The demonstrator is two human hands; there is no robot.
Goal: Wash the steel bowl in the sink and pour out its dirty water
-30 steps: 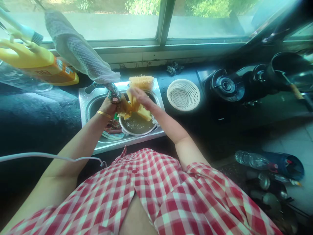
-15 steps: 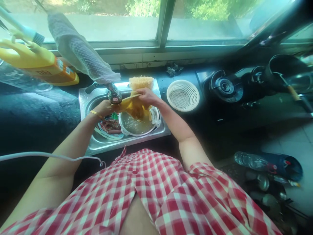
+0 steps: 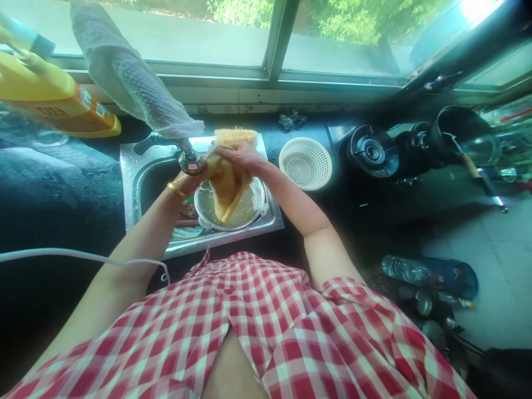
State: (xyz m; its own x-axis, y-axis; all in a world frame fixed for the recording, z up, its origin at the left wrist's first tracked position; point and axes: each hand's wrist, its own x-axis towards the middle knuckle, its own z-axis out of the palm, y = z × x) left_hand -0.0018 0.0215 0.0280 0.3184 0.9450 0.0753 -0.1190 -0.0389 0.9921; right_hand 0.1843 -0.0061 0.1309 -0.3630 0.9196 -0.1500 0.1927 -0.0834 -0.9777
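Half a second earlier we had the yellow cloth (image 3: 226,185) spread wide; by now we'd gathered it, right hand (image 3: 241,157) and left hand (image 3: 195,178) both clenched on its top, rest hanging below them over the metal bowl (image 3: 249,208) — looked like wringing

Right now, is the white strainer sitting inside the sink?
No, the white strainer rests on the dark counter to the right of the sink, outside its rim.

Bowl (image 3: 249,213) in sink (image 3: 133,183); colander (image 3: 305,163) right of sink; stove (image 3: 374,149) further right.
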